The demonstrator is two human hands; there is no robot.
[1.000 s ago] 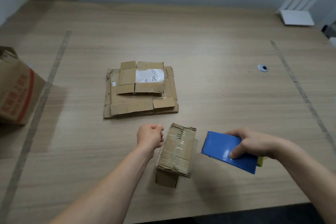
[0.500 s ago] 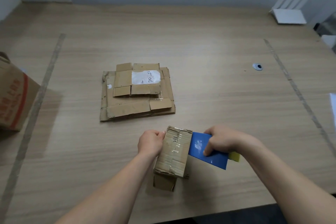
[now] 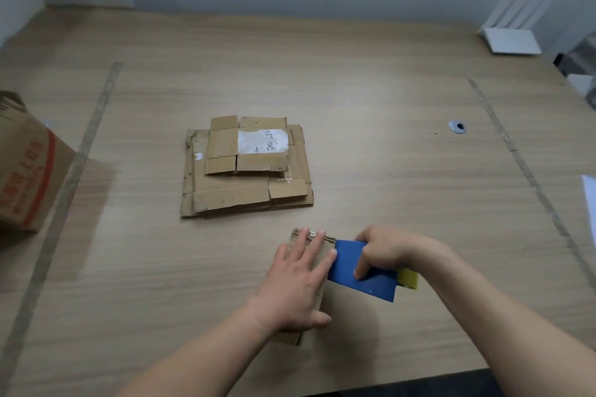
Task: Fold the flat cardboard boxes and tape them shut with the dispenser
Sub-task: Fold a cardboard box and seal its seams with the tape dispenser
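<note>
Nearest the viewer, at 6 o'clock on the tabletop (image 3: 371, 80), a small folded cardboard box (image 3: 298, 337) sits w/ the left hand (image 3: 298, 280) laid flat on top, fingers straight and spread, pressing the flaps down. Most of the box is hidden under that palm; only its far rim and near corner show. Just to its 3 o'clock side, touching the box edge, is the blue tape dispenser (image 3: 364, 271) w/ a yellow part at its back end. The right hand (image 3: 383, 250) holds it, grip curled round the body, fingertips pinching the blue face.

Step in hand, as I judge it: taping this box shut, dispenser at the box's right edge, approx. at the start of a strip. Next move likely needs the left hand to keep the flaps flat while clearing the seam, and the dispenser drawn across the top toward 9 o'clock w/ steady pressure.

Farther off, toward 12 o'clock, a stack of flat cardboard boxes (image 3: 246, 167) lies unfolded, white label on the top one, well apart from the hands. At 9 o'clock, a bigger brown carton (image 3: 27, 171) w/ red print stands at the edge. At far 2 o'clock, a white router (image 3: 512, 30) w/ antennas.
</note>
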